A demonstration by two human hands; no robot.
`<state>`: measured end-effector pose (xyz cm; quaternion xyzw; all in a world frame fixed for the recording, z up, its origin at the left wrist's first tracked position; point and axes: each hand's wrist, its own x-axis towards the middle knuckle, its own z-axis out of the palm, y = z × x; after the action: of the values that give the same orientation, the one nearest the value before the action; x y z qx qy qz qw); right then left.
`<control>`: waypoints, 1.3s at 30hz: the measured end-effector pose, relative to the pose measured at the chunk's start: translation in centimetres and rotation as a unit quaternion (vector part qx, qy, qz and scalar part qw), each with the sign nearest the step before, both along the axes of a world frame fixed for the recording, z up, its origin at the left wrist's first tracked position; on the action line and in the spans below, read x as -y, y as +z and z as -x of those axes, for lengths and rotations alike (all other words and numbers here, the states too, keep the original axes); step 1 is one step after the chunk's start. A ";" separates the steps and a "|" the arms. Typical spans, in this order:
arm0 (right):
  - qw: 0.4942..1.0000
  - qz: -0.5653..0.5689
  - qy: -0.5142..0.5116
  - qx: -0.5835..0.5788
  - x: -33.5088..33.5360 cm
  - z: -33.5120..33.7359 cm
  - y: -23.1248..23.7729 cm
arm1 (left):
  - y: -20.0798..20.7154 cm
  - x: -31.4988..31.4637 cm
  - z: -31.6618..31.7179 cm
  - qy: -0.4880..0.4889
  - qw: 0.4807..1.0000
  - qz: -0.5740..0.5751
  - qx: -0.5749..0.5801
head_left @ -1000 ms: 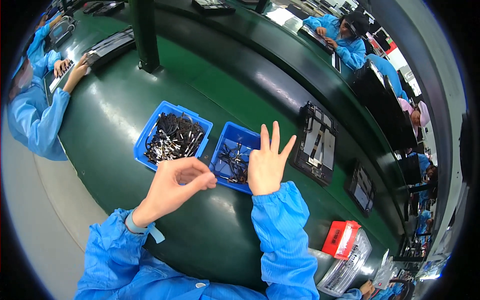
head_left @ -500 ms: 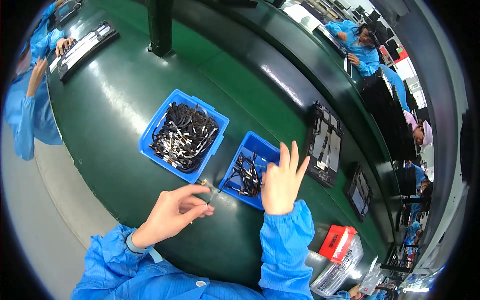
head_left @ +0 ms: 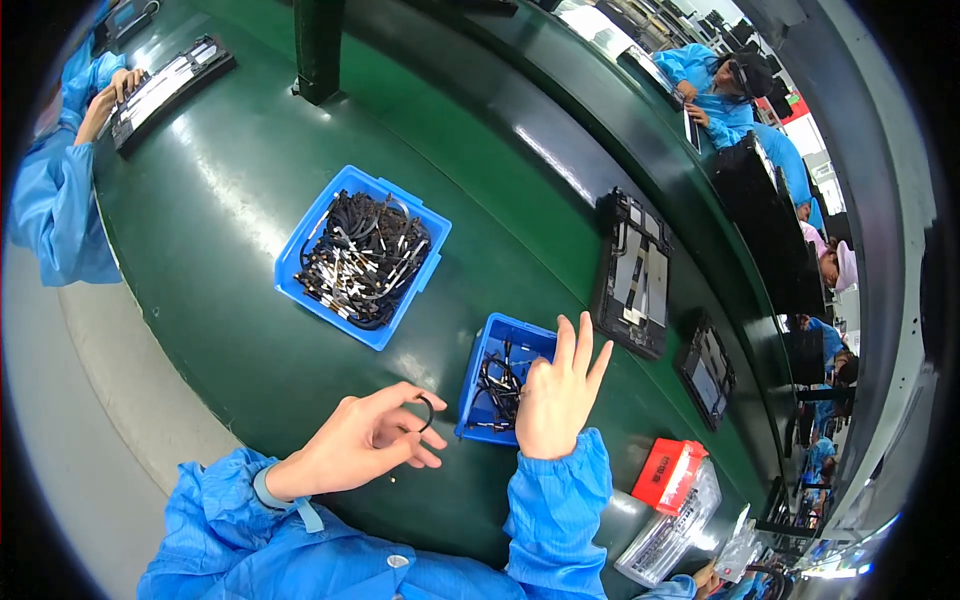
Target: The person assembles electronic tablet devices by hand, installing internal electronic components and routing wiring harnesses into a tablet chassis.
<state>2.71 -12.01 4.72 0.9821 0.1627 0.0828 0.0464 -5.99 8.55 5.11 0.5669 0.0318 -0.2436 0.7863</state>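
My left hand [head_left: 375, 437] is closed, a short black cable [head_left: 428, 412] curving between its thumb and forefinger. My right hand [head_left: 560, 405] lies over the right side of a small blue bin [head_left: 462, 400]. Three of its fingers stretch upward, while the thumb and forefinger are bent together and mostly hidden behind the hand. Inside the small bin lies a loose bunch of black cables [head_left: 498, 390]. Farther off and to the left stands a larger blue bin [head_left: 285, 270], heaped with black cables [head_left: 365, 255] that have white and gold-coloured parts.
Two dark framed device units [head_left: 640, 280] lie on the green table [head_left: 220, 330] at the right. Near them are a red box [head_left: 668, 475] and clear plastic packaging [head_left: 665, 535]. A dark post [head_left: 318, 50] rises at the back. At upper left a co-worker's hands [head_left: 108, 100] touch another unit.
The small bin has slid toward me and turned, opening a wider gap from the large bin. My right hand has shifted nearer with it. The cable in my left hand now shows as a curve.
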 end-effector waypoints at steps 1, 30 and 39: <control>1.000 0.000 -0.001 0.002 0.2 0.1 0.0 | 0.1 0.1 0.3 -0.015 1.000 -0.001 0.005; 0.869 -0.477 0.007 -0.130 12.0 -7.4 -3.0 | -0.1 2.7 2.8 -0.119 0.992 -0.011 0.046; 0.657 -0.715 0.031 -0.237 10.6 4.9 4.1 | 1.3 5.5 1.8 -0.156 0.986 0.052 0.024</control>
<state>-2.20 -22.62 8.78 0.6935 0.0890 -0.0604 -0.7124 -7.81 3.08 6.38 0.5288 -0.0884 -0.3512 0.7676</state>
